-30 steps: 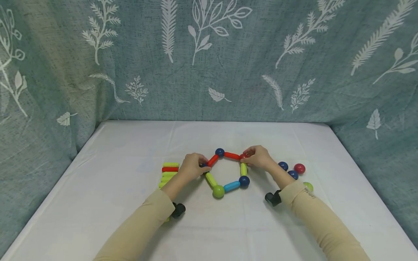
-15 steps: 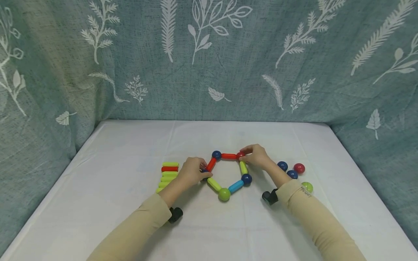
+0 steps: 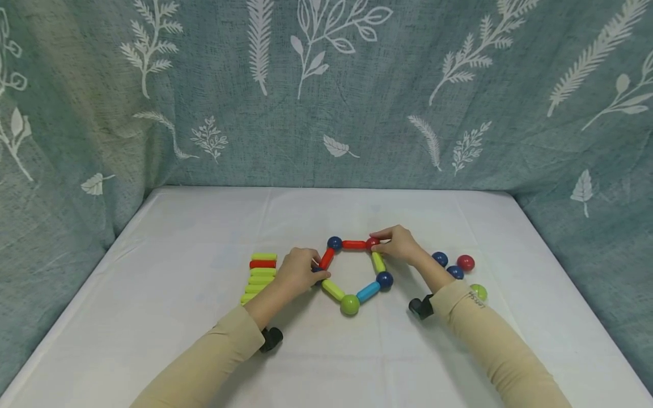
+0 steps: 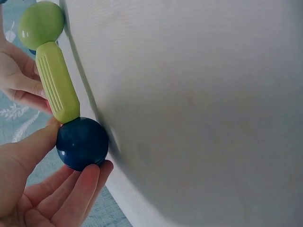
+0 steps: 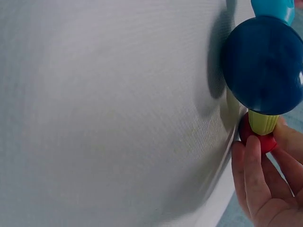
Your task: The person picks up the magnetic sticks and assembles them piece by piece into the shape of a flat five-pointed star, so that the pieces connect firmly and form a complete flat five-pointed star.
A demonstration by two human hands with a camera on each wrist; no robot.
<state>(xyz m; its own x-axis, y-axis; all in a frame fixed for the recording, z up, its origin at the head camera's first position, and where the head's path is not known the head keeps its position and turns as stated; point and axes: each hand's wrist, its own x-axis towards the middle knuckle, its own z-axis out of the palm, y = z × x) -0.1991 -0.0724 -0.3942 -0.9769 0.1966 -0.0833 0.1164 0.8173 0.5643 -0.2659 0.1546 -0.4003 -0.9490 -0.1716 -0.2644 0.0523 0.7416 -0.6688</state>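
Pinching blue ball [image 4: 83,144] with left hand [image 3: 297,269] and red ball [image 3: 372,243] with right hand [image 3: 400,244], at two corners of five-ball stick ring [image 3: 368,292] on counter [image 3: 326,362]. Showing slight anticlockwise turn vs second ago, no break anywhere, so prob just tweaking layout, not building on.

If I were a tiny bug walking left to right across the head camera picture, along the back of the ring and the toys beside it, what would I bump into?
Row of loose sticks → left hand → far blue ball → red stick → held red ball → right hand → back loose blue ball → loose red ball.
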